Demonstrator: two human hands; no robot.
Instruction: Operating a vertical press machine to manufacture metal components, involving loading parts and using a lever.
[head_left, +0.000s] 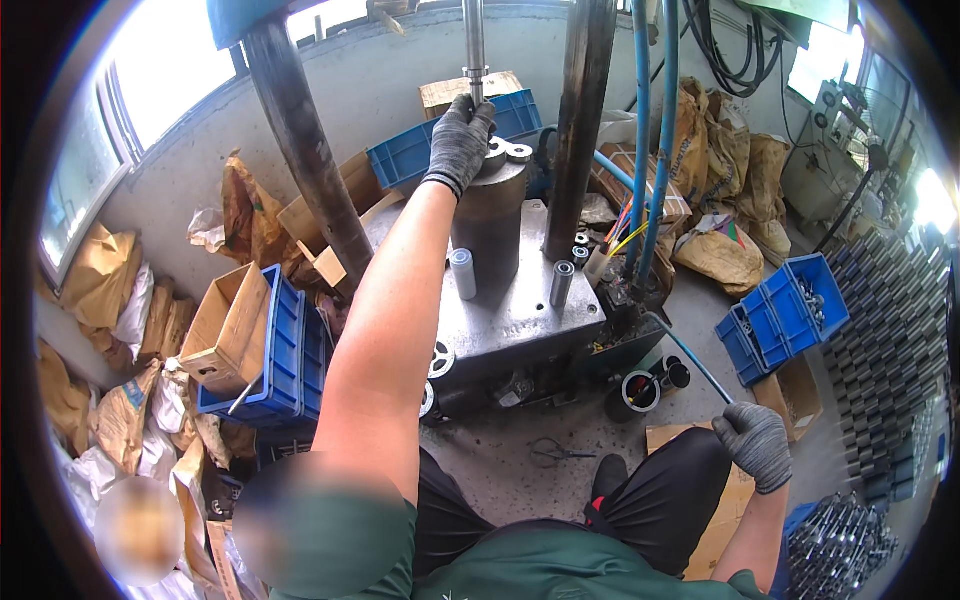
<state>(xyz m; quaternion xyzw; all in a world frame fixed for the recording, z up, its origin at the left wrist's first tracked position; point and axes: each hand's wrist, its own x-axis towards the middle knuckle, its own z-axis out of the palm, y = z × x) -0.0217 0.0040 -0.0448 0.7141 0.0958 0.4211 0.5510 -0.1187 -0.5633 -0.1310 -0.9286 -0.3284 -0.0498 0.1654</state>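
A: Left hand (459, 140), grey glove, arm stretched forward. Fingers curled on top of the dark steel cylinder (489, 222), right under the thin vertical rod (474, 45) of the press. Whatever small part it pinches is hidden by the glove; cannot tell.

B: And on the cylinder itself?

A: Flat metal washers (510, 151) lie on its top, just beside the fingertips. The cylinder stands on the grey steel surface (520, 310), between two dark upright columns (300, 140).

B: Right hand?

A: Right hand (756, 442), also gloved, low by the knee, closed around the end of a thin blue hose (690, 355) that runs up toward the press.

B: Loose parts?

A: Two small metal sleeves (462, 273) stand upright on the surface near the cylinder's base, apart from each other. Blue crates (780, 310) with small metal parts sit to the right on the floor; another blue crate (285, 350) with a cardboard box (228, 325) sits left. Scissors (555, 452) lie on the floor in front of the press.
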